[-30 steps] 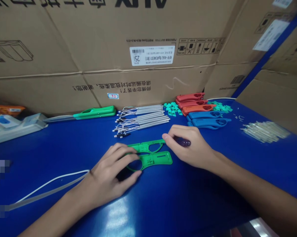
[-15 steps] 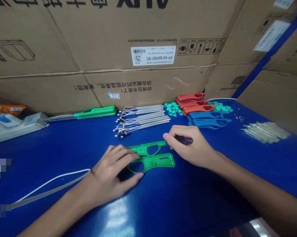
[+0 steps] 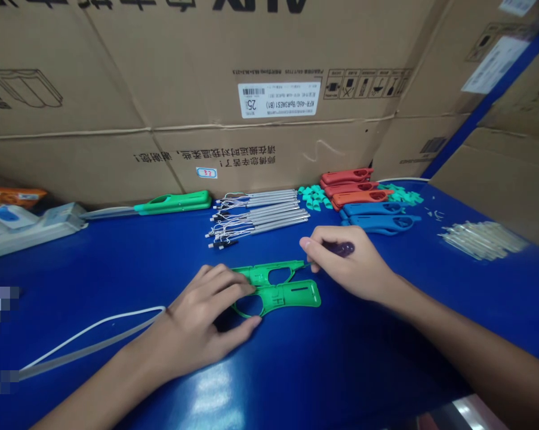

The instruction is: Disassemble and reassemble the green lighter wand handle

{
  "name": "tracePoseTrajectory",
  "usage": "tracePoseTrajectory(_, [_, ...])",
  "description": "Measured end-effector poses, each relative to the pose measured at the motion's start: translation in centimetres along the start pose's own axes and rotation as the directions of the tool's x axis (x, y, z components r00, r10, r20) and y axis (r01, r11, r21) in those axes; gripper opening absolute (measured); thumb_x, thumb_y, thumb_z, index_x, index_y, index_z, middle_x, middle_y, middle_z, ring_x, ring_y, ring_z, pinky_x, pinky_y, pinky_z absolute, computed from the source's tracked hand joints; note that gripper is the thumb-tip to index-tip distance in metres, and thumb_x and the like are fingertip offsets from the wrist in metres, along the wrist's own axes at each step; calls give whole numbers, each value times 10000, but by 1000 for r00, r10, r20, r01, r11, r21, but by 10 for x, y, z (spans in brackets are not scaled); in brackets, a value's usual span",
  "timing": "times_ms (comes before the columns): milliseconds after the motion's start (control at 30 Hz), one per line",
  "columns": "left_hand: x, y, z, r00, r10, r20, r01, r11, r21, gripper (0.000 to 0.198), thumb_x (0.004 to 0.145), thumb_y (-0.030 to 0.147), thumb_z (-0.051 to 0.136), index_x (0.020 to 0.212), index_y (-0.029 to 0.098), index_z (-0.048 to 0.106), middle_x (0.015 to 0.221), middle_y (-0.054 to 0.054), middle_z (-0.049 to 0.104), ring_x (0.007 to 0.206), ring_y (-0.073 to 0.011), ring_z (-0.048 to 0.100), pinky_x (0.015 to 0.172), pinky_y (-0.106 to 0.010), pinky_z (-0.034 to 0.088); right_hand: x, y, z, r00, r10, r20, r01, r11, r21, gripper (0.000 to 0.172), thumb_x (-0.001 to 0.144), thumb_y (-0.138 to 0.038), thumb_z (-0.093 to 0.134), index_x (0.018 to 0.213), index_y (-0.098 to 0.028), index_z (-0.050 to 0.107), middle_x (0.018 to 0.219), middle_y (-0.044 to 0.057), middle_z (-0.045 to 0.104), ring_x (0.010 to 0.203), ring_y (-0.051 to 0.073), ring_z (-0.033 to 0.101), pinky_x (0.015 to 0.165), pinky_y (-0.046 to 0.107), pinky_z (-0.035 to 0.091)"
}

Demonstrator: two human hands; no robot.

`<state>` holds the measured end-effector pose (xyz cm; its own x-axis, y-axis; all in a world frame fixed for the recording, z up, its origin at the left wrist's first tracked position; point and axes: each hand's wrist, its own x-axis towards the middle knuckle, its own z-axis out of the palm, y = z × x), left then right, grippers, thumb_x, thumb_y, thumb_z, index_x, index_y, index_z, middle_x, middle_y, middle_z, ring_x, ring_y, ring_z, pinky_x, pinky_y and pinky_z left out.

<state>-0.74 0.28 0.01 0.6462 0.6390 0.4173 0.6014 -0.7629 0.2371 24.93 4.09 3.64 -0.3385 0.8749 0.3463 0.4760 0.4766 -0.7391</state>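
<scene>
Two green plastic casing halves lie flat with their hollow insides up, an upper half point(image 3: 262, 274) and a lower half point(image 3: 296, 294). Over their left ends rests my left hand point(image 3: 206, 307), its fingers laid across them and the thumb spread towards me; it covers part of both. My right hand point(image 3: 350, 263) is closed around a dark purple handle point(image 3: 339, 248) of a thin-shafted tool that looks like a screwdriver. The thin shaft reaches the right end of the upper half; whether it touches is too small to tell.
Several silver rods with wires point(image 3: 273, 218) lie behind the hands. Beyond my right hand are red casings point(image 3: 347, 176), blue casings point(image 3: 381, 222), teal caps point(image 3: 314, 198) and a bundle of pale sticks point(image 3: 481, 240). A green casing point(image 3: 175, 202) and power strip point(image 3: 45, 230) stand left, before a cardboard wall point(image 3: 184, 77).
The green halves have shifted slightly right and towards me. My right hand has moved a little right with its tool, and the thin shaft shows more clearly. My left hand has barely moved.
</scene>
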Motion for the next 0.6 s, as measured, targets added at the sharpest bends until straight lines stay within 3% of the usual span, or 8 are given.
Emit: tracePoseTrajectory(600, [0, 1, 1, 1000, 3, 6, -3, 1000, 18, 230, 896, 305, 640, 1081, 171, 665, 1029, -84, 685, 905, -227, 642, 873, -425, 471, 0, -1, -1, 999, -15, -47, 15, 1000, 9, 380, 906, -246, 541, 533, -172, 559, 540, 2, 585, 513, 110, 506, 529, 278, 353])
